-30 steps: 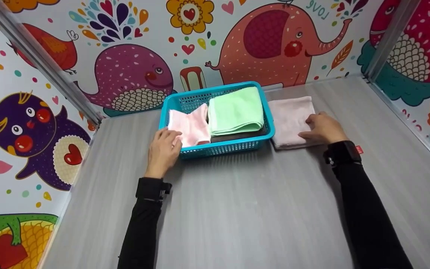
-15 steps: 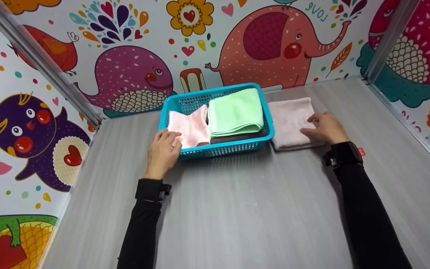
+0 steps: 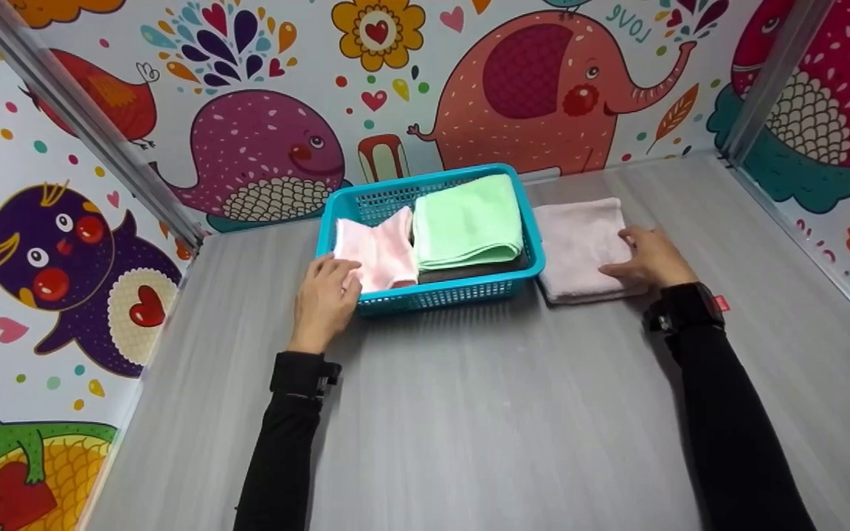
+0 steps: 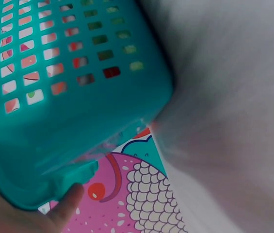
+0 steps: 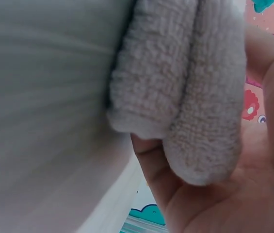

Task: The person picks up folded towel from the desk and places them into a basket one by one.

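A turquoise plastic basket [image 3: 462, 281] stands against the back wall. My left hand [image 3: 324, 299] grips its front left corner, fingers over the rim; the left wrist view has the basket's slotted side [image 4: 93, 97] up close. Inside lie a pink cloth [image 3: 377, 251] on the left and a folded green towel [image 3: 469, 221] on the right, above something dark brown [image 3: 473, 271]. Right of the basket is a folded pale pink towel [image 3: 580, 247]. My right hand [image 3: 654, 258] holds its right edge, thumb on top and, in the right wrist view, fingers around the towel's thick folds [image 5: 204, 97].
The grey tabletop [image 3: 484, 420] runs up to the back wall [image 3: 395, 118], which is printed with cartoon animals. Similar panels close off the left and right sides, with metal posts [image 3: 115, 155] at the corners.
My right hand and the folded pale pink towel have shifted slightly toward me. The left hand and the basket look almost unmoved.
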The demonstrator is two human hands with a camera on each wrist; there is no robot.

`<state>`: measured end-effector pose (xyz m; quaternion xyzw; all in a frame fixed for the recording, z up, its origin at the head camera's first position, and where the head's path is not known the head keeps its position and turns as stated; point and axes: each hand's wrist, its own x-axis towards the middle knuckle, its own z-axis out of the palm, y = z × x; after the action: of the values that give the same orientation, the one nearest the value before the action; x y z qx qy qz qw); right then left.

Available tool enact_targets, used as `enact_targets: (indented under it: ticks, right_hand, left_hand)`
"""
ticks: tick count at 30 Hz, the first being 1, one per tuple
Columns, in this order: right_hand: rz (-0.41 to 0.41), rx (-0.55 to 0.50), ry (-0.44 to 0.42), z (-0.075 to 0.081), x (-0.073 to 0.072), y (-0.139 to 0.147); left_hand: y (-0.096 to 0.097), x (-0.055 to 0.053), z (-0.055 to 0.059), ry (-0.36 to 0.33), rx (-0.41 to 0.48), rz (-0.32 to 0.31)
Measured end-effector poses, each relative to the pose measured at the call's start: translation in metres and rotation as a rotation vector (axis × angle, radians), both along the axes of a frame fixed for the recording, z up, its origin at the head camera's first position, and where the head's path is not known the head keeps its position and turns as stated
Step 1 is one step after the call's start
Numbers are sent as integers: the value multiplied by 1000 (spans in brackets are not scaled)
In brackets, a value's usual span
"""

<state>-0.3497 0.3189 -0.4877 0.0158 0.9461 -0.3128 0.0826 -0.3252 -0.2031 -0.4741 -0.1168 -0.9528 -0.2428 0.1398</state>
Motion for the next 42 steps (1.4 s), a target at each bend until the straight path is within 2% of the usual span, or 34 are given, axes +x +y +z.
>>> enact_targets:
  ticks: [5,13,16,19,23,27,33,42]
  right_hand:
    - [52,27,-36,4,18,4]
    - [223,97,-97,15,64,10]
    - [275,109,-102,19,76,15]
    - [243,82,-73,17,78,21]
    - [177,47,-39,5,74,26]
    - [200,56,-65,-1,73,21]
    - [234,49,-106,2,74,-12]
    - [297,8,-27,-6,80,-80]
  left_hand:
    - [2,-3,1,3,-29,4]
    - [-1,-5,2,-6,-38,5]
    - [-2,-4,2,4,-29,4]
    - [-2,-3,1,8,-26,5]
    - [0,-1,0,-4,-27,2]
    - [2,-1,0,-10,-32,7]
    - [2,-2,0,7,-25,7]
    - [1,1,-1,25,-14,3]
